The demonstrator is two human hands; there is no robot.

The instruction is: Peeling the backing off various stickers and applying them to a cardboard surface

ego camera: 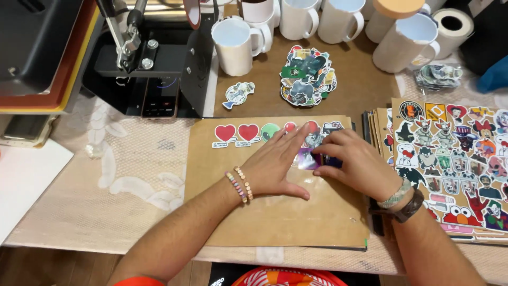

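Item: brown board (275,212), lying nearest on the worktop (127,175) under both hands.
Left hand (275,167): lying flat, fingers spread, pressing on the board; its grip is gaping and holding nothing.
Right hand (354,161): bending its fingers over a small shiny sticker (308,159), fingertips pinching its edge against the board.
Row of stickers (248,133): sitting along the board's far edge, two red hearts among them.
Sheets of stickers (455,159): stacking at the right, just beside the board.
Loose sticker pile (308,77): lying farther back.
White mugs (235,45): standing along the far side, beside a black press (159,63).
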